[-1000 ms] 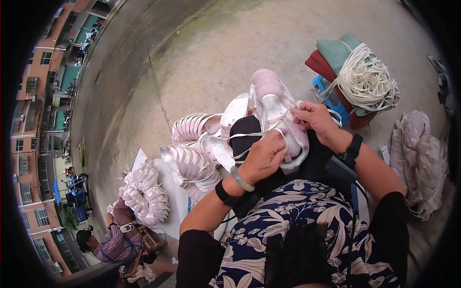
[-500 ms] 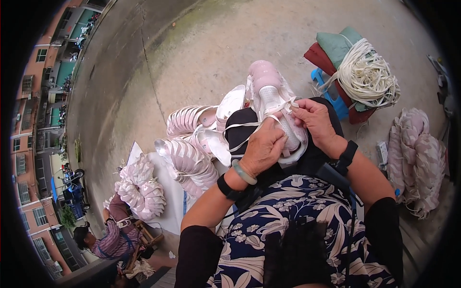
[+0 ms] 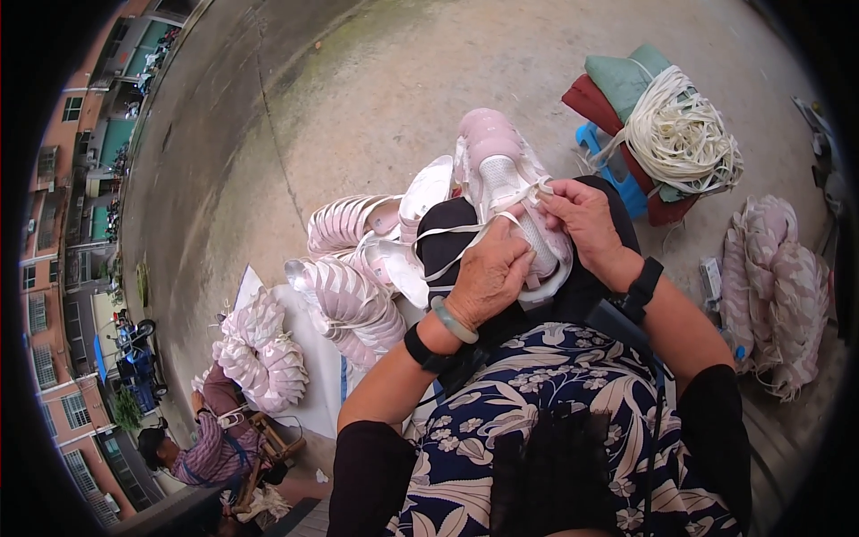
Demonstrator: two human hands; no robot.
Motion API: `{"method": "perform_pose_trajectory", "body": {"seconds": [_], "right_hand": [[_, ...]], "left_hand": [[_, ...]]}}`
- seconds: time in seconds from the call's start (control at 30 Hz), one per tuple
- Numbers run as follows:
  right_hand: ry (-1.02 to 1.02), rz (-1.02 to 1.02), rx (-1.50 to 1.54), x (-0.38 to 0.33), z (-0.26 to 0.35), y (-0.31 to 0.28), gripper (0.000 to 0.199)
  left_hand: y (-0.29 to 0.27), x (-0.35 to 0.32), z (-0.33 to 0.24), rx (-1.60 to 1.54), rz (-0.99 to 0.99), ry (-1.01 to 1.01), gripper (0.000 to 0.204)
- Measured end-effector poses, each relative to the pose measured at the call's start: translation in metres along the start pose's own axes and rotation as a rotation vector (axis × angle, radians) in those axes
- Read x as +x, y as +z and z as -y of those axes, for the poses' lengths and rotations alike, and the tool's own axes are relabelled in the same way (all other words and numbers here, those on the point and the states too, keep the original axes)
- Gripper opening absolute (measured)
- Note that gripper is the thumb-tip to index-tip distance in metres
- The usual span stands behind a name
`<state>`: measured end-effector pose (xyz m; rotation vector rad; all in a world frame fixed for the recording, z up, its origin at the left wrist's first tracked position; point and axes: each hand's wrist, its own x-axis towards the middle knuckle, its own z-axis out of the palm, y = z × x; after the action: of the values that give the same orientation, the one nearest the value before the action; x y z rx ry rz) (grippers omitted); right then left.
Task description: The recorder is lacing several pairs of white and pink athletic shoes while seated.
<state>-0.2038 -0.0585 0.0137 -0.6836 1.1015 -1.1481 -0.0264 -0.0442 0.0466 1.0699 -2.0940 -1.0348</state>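
Note:
A pink and white shoe upper lies across my lap, its toe pointing away from me. My left hand is closed in a pinch on a white shoelace, which loops out to the left over my dark-trousered knee. At the right side of the lacing, my right hand pinches the lace near an upper eyelet. Both hands rest close against the upper, and the fingertips partly cover the eyelets. The white mesh tongue shows between the two lacing edges.
Nested pink and white uppers are stacked at left, with a curled bundle farther left. A blue stool at right bears folded cloth and a heap of white laces. More bundled uppers lie far right. A person sits lower left.
Both hands stay nearly in place at the lacing, with the fingers shifting only slightly. The whole view has shifted a little.

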Motion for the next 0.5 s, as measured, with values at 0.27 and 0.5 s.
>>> {"method": "perform_pose_trajectory", "body": {"seconds": [0.27, 0.5], "right_hand": [[0.003, -0.004, -0.002, 0.009, 0.001, 0.0, 0.011], [-0.543, -0.082, -0.758, 0.005, -0.003, 0.008, 0.005]], "left_hand": [[-0.002, 0.008, 0.0, 0.004, 0.008, -0.024, 0.008], [-0.001, 0.005, -0.001, 0.053, 0.027, 0.02, 0.009]]}}
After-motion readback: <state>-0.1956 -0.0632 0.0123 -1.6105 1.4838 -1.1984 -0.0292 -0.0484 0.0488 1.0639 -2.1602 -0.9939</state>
